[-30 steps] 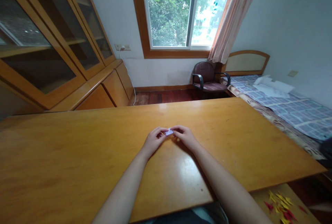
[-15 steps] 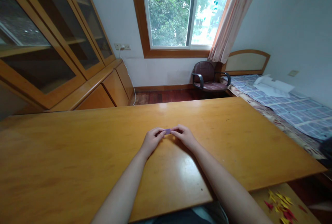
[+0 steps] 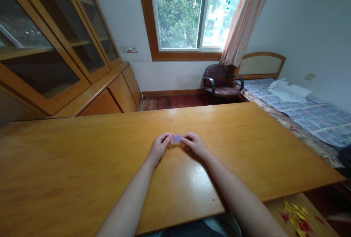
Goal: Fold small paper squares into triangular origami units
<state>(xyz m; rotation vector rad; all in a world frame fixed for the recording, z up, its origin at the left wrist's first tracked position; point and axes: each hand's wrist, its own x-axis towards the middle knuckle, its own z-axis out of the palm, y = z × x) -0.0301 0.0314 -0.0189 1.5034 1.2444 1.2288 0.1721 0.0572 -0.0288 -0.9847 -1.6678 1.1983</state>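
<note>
A small purple piece of folded paper (image 3: 177,138) is held just above the wooden table (image 3: 82,164), between my two hands. My left hand (image 3: 161,146) pinches its left edge with thumb and fingertips. On the other side, my right hand (image 3: 194,143) grips the right edge in a pinch. The paper looks roughly square, with faint crease lines on the face toward me. Both forearms reach in from the table's near edge.
Yellow and red folded paper pieces (image 3: 297,217) lie on a lower wooden surface at the bottom right. Beyond the table stand a maroon armchair (image 3: 219,79) and a bed (image 3: 309,116) with a checked sheet. A glass-fronted cabinet (image 3: 90,87) is at the left.
The purple paper shows a larger, squarer face than before. My left fingers have shifted slightly left along it; my right hand has hardly moved.
</note>
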